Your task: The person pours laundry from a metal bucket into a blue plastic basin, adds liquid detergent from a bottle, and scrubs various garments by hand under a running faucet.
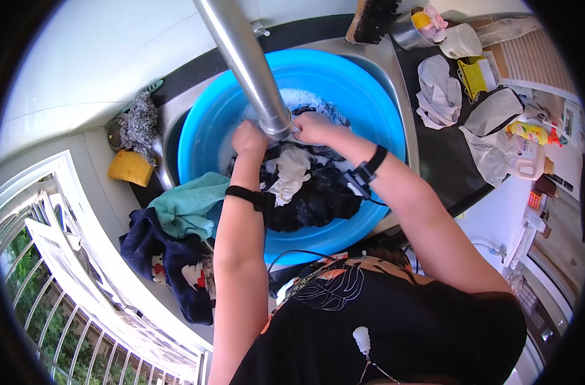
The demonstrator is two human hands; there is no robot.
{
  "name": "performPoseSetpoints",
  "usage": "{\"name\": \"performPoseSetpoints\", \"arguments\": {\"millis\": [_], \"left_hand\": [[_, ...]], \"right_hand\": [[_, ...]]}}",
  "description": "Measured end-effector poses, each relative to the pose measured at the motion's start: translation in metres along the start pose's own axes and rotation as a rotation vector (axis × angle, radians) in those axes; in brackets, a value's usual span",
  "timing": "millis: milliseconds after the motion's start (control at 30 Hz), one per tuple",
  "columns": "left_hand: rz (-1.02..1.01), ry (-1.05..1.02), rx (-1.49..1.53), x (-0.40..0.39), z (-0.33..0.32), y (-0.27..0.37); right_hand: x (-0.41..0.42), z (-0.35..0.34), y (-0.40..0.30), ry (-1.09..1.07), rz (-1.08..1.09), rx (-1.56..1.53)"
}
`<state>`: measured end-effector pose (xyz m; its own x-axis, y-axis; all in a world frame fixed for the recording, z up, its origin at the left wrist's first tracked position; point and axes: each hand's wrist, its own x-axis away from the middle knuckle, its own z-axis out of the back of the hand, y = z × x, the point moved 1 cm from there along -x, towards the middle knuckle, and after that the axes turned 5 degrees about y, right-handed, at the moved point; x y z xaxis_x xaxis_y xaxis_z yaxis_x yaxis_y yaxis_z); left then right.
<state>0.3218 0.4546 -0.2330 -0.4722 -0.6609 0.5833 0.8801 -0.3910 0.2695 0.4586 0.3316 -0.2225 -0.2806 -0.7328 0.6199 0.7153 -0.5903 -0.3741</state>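
Note:
A large blue plastic basin (373, 168) holds sudsy water and wet clothes. My left hand (249, 137) is curled low over the suds, left of a steel faucet pipe (246, 62); what its fingers hold is hidden. Just right of the pipe's end, my right hand (314, 127) pinches a bit of white cloth (296, 130). Nearer to me lie a crumpled cream-white cloth (290, 173) and a soaked black garment (316, 199). The pipe hides the space between my hands. Each wrist wears a black strap.
The basin sits in a steel sink (398, 82). A green cloth (189, 204) and a navy garment (153, 240) lie at its left. Steel wool (141, 120) and a yellow sponge (130, 168) stand beyond. On the right counter are a plastic bag (439, 91) and a white jug (528, 159).

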Motion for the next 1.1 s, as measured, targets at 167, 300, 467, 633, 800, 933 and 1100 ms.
{"name": "performPoseSetpoints", "arguments": {"millis": [167,300,467,633,800,933,1100], "left_hand": [[-0.125,0.432,0.662,0.012,0.011,-0.047],[0.106,0.207,1.422,0.027,0.026,-0.008],[0.136,0.323,1.645,0.013,0.000,0.001],[0.372,0.346,0.856,-0.007,-0.038,-0.014],[0.340,-0.153,1.827,-0.013,-0.055,0.037],[-0.115,-0.530,2.348,-0.017,-0.099,-0.022],[0.243,-0.183,1.644,0.010,-0.083,0.053]], "right_hand": [[0.020,0.029,0.015,0.309,0.508,-0.674],[0.046,0.055,0.018,0.080,0.096,-1.229],[0.002,0.015,0.029,0.510,0.002,-1.033],[-0.025,-0.007,-0.005,0.446,-0.353,-0.129],[-0.034,-0.033,-0.032,0.669,0.058,-0.531],[0.033,0.006,-0.108,0.587,0.601,-0.468],[-0.013,0.021,-0.016,0.626,0.183,-0.411]]}}
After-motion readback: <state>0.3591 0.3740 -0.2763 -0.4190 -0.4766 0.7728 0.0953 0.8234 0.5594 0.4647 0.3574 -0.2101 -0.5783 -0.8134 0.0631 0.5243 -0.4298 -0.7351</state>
